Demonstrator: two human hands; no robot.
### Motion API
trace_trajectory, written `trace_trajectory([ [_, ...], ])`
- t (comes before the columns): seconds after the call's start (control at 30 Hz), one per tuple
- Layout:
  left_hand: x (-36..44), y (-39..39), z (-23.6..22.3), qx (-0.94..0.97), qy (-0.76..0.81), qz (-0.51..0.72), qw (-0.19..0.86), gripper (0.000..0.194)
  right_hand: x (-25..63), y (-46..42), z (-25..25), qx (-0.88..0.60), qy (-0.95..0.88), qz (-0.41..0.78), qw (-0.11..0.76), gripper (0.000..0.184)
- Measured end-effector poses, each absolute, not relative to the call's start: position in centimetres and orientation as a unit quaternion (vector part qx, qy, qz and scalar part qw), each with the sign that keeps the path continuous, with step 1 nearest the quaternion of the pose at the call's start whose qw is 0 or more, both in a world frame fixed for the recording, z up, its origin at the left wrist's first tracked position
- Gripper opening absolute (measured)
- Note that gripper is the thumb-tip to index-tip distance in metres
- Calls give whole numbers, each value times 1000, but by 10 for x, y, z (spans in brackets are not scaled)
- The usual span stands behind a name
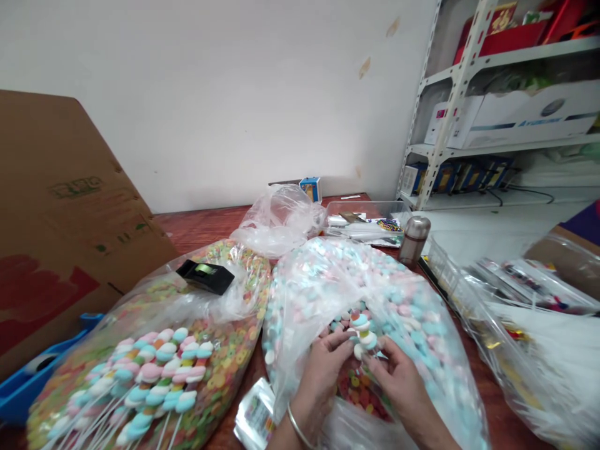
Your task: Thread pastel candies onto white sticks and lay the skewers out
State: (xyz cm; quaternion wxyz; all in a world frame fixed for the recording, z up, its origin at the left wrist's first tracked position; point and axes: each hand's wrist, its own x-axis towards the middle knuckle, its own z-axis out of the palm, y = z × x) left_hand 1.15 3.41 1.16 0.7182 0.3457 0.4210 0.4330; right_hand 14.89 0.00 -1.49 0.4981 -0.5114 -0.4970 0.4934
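My left hand (325, 365) and my right hand (398, 369) meet over the opening of a large clear plastic bag (323, 275) of pink, blue and white marshmallows. Between my fingertips is a short candy skewer (364, 334) of blue and white marshmallows with yellow and orange gummies. My right fingers pinch near its lower end, and my left fingers close on its side; its stick is mostly hidden. Below my hands lie red and orange gummy rings (360, 390). Several finished candy skewers (162, 369) on white sticks rest on a bag of gummy rings (234, 350) to the left.
A black tape dispenser (205, 277) sits on the gummy bag. A cardboard box (70, 219) and blue tray (28, 387) stand left, a silver packet (255, 412) in front. Behind are a clear bin (332, 211) and a bottle (414, 240); a clear tub (473, 325) stands right.
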Motion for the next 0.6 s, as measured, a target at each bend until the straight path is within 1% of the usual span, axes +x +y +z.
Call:
trace_trajectory([
  [0.13,14,30,14,357,421,427,716,31,149,-1,-18,-504,-461,505,528,31],
  [0.27,14,26,20,421,414,421,688,30,150,-2,-17,-502,-442,506,544,31],
  [0.4,16,24,22,437,398,420,689,36,147,-1,-13,-503,-438,508,545,29],
  [0.47,17,25,19,428,398,424,692,33,147,-1,-12,-505,-445,506,540,29],
  [0.6,16,27,11,416,442,446,658,23,153,-9,-11,-521,-460,485,531,28],
])
